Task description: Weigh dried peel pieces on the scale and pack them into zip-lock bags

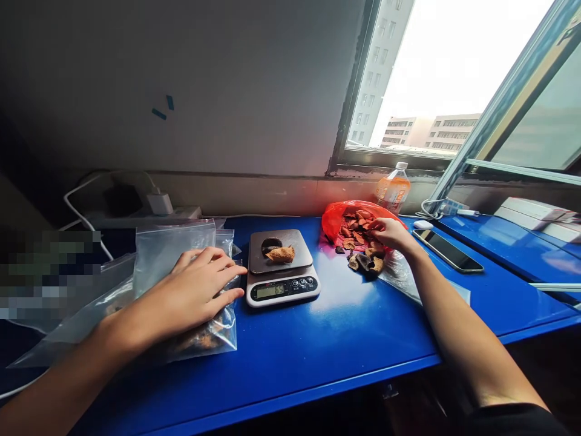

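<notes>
My left hand (204,281) lies with fingers spread on clear zip bags (177,242), some with brown pieces inside. Right of it, a digital kitchen scale (284,289) carries two pieces of what looks like dried peel, one dark (271,243) and one tan (282,255). Its display is lit, seemingly reading 6.5. My right hand (387,233) reaches to the mouth of a red plastic bag (333,221) full of dried peel pieces (356,224). Its fingers are pinched together among them; what they hold is hidden. Several loose pieces (365,262) lie in front of the bag.
Behind the red bag stands a bottle of orange drink (394,188). A phone (448,250) and a flat clear bag (408,278) lie on the blue table (345,351) at right. White boxes (533,209) sit farther right. A charger (160,201) and cables are at back left.
</notes>
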Demonstrator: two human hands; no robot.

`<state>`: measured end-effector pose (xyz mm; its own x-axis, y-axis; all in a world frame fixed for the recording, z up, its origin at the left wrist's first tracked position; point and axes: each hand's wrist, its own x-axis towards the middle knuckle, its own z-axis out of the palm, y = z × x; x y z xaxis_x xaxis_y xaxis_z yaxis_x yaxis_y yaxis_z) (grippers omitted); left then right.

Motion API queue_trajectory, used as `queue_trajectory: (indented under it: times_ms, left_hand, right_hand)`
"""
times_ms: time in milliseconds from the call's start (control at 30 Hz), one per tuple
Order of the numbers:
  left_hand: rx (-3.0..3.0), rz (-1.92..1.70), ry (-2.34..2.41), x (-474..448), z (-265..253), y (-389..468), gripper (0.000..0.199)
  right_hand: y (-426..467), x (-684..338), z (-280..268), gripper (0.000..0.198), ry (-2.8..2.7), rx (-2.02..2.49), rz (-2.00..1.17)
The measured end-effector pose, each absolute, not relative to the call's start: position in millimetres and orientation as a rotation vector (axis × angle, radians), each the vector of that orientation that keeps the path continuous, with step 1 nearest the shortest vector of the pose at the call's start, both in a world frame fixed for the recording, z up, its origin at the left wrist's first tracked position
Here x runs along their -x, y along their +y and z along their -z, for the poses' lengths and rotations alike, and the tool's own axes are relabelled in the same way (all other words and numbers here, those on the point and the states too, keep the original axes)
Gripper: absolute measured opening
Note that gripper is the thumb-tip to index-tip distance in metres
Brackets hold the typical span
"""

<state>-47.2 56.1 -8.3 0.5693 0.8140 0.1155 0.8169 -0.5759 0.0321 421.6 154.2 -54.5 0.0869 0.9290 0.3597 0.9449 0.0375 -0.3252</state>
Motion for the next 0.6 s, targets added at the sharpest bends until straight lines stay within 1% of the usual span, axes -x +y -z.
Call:
queue_trajectory:
  times_ms: [100,200,267,333,400,467,600]
  left_hand:
    - [2.781,0.162,-1.438,46.8,7.2,55.2,0.039]
    - [2.785,0.114,-1.443,45.9,5.9,54.2,0.04]
    - [2.791,0.103,-1.436,46.0,5.3,53.8,0.041]
    - [2.803,0.116,-1.413,46.8,4.8,53.6,0.04]
    - [2.817,0.133,-1.397,47.7,4.5,53.2,0.038]
    - [2.824,0.147,-1.391,48.1,4.3,52.7,0.037]
    - [2.816,0.125,-1.406,47.3,4.3,51.7,0.037]
  right_hand:
    - [150.9,-425.4,49.7,0.026,-1.756,1.908,0.007]
    - [146.8,-430.2,48.0,0.034,-1.705,1.866,0.009]
    - [145.7,-429.7,47.0,0.036,-1.702,1.897,0.12]
    - [146.6,-423.3,44.8,0.032,-1.726,1.972,0.267]
    - [148.8,-410.8,41.7,0.028,-1.82,2.003,0.35]
    - [150.7,-394.7,39.4,0.025,-1.957,2.013,0.324]
    - [150.8,-369.2,41.9,0.022,-2.076,2.197,0.129]
